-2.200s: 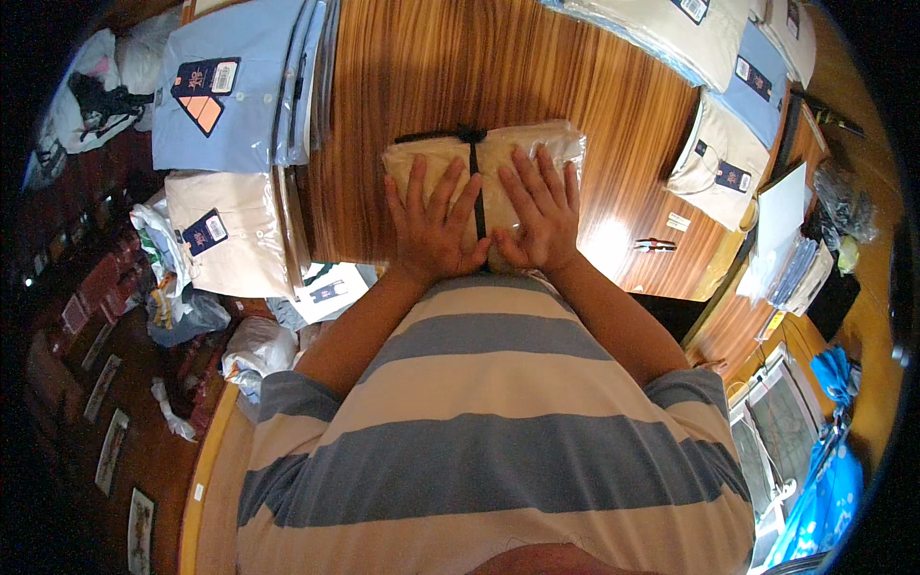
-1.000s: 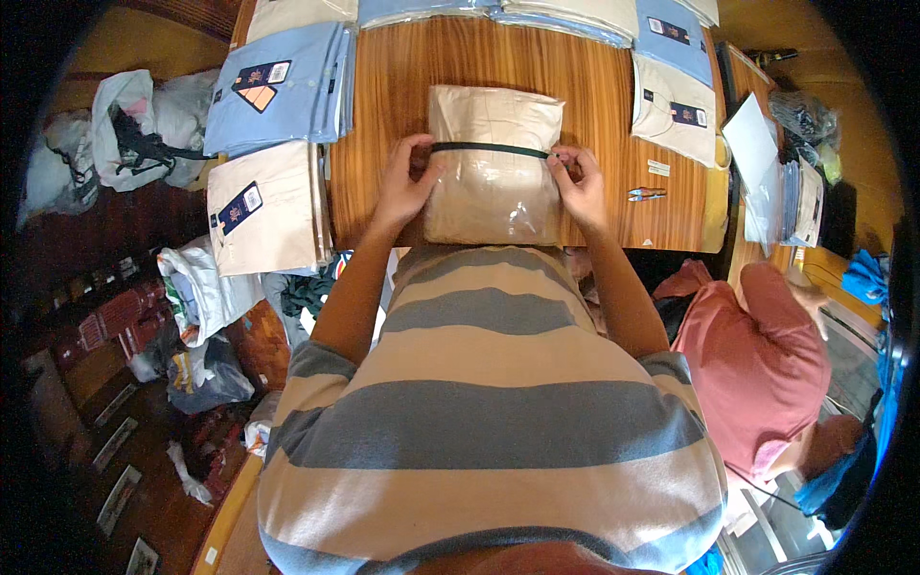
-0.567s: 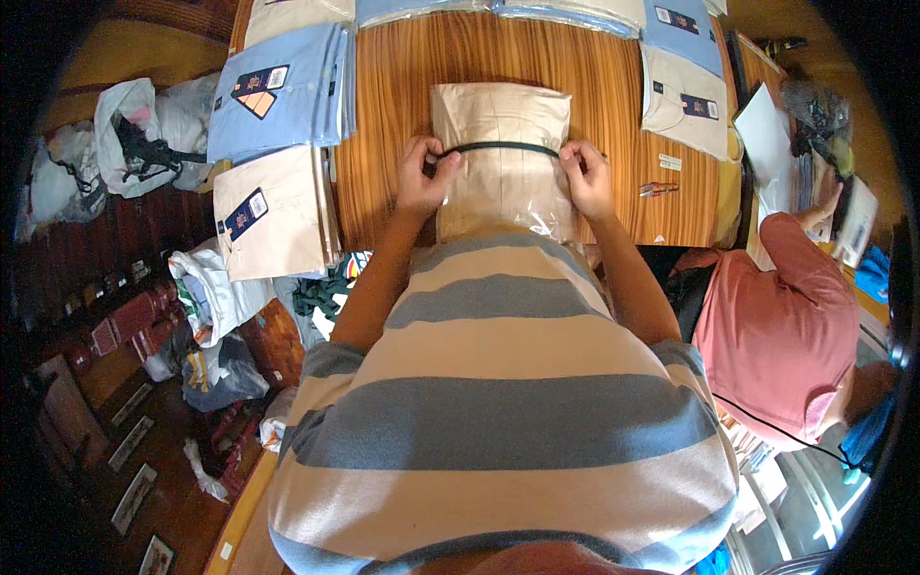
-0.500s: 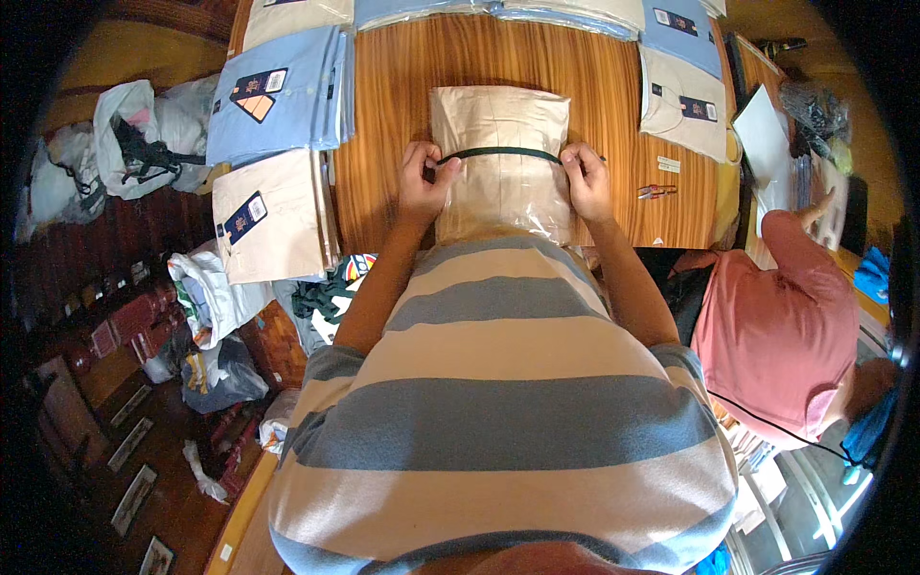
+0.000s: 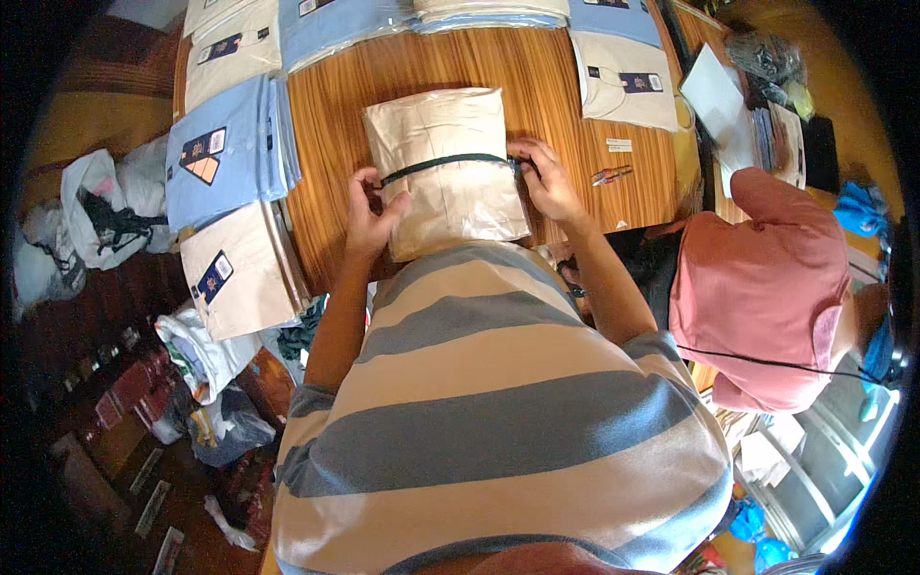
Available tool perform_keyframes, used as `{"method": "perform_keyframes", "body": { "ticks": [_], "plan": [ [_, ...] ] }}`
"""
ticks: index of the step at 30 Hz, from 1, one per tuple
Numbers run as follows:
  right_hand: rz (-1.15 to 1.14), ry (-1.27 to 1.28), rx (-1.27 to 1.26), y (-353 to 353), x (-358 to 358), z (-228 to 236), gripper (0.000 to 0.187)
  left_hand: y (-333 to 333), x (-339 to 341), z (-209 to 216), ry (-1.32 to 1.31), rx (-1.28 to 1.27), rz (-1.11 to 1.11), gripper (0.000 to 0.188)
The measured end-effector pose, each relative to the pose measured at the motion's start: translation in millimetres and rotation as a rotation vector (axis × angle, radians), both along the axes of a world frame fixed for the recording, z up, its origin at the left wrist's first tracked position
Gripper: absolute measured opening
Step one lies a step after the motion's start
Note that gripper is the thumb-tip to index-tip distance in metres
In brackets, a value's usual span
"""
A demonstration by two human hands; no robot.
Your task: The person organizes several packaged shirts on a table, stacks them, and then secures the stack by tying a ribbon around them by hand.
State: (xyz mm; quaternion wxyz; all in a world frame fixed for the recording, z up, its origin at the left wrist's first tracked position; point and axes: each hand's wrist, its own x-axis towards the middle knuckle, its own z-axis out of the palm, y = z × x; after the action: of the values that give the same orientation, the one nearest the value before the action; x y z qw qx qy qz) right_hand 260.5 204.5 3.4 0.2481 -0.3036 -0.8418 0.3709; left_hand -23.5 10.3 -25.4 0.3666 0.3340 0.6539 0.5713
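Note:
A stack of beige folded shirts [image 5: 446, 206] in clear plastic lies in front of me, slightly tilted on the wooden table. A dark band [image 5: 446, 165] runs across its upper half from side to side. My left hand [image 5: 372, 216] grips the stack's left edge below the band, thumb on top and fingers at the side. At the right edge, my right hand [image 5: 551, 187] has curled fingers and thumb around the band's end. The undersides of the stack and the band there are hidden.
Tagged blue shirts [image 5: 216, 153] and beige shirts [image 5: 235, 268] line the table's [image 5: 335, 105] left side; more packs lie at the back and a beige pack [image 5: 623, 81] at right. Small red-handled snips [image 5: 611, 175] lie right. A person in a pink top [image 5: 757, 287] is beside me.
The view has swung so that table things sit further left. The banded stack is now tilted. My hands have loosened from pinching the band on top and moved to the stack's side edges.

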Motion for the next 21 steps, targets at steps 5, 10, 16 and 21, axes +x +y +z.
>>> {"method": "perform_keyframes", "body": {
  "ticks": [5, 10, 16, 21],
  "plan": [
    [0.043, -0.235, 0.047, -10, 8, 20, 0.031, 15, -17, 33, -0.170, -0.174, -0.054, 0.098],
    [-0.086, -0.245, -0.227, -27, 14, 15, 0.021, 26, -37, 39, -0.195, -0.278, -0.060, 0.055],
    [-0.152, -0.332, -0.222, -46, 31, 18, 0.024, 50, -50, 30, -0.070, -0.326, -0.001, 0.046],
    [-0.092, -0.290, -0.186, -59, 40, 32, 0.019, 92, -87, 46, 0.505, -0.226, -0.133, 0.037]
  ]
}}
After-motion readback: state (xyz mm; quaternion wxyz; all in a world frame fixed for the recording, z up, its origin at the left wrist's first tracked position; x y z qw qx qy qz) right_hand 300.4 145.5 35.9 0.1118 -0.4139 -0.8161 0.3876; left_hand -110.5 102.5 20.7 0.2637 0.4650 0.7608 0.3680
